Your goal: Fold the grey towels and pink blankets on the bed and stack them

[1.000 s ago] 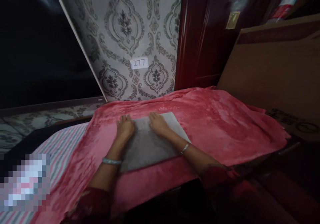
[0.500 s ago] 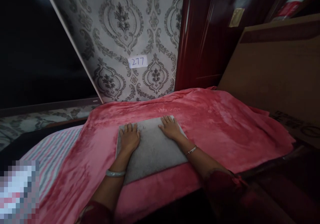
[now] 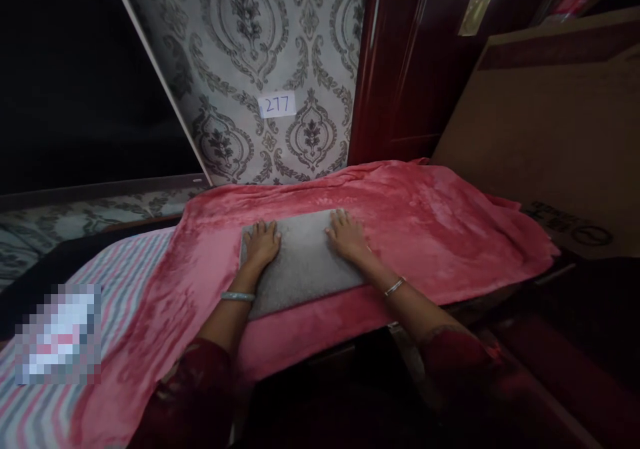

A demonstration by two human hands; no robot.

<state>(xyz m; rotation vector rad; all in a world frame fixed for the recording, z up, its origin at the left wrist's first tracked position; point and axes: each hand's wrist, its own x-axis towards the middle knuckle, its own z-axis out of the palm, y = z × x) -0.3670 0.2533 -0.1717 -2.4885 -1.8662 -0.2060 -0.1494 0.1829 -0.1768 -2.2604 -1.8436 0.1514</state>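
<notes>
A grey rectangular piece, which looks like soft folded cloth (image 3: pixel 305 262), lies flat on a pink plush blanket (image 3: pixel 435 235). Flat on its far left corner rests my left hand (image 3: pixel 263 242), palm down with the fingers apart. My right hand (image 3: pixel 347 235) lies palm down at the far right corner, its fingers spread over the edge. Neither hand grips anything. A bangle circles each wrist. What is under my palms is hidden.
A striped cloth (image 3: pixel 115 282) lies to the left, with a blurred-out item (image 3: pixel 60 335) on it. Behind it stands a large dark screen (image 3: pixel 85 82). A big cardboard box (image 3: pixel 555 115) leans at the right by a dark red door (image 3: pixel 415 55). A paper marked 277 (image 3: pixel 277 105) is on the wall.
The view has tilted down a little, so the wall and blanket sit higher in the picture. Both hands stay flat on the grey cloth at its far corners.
</notes>
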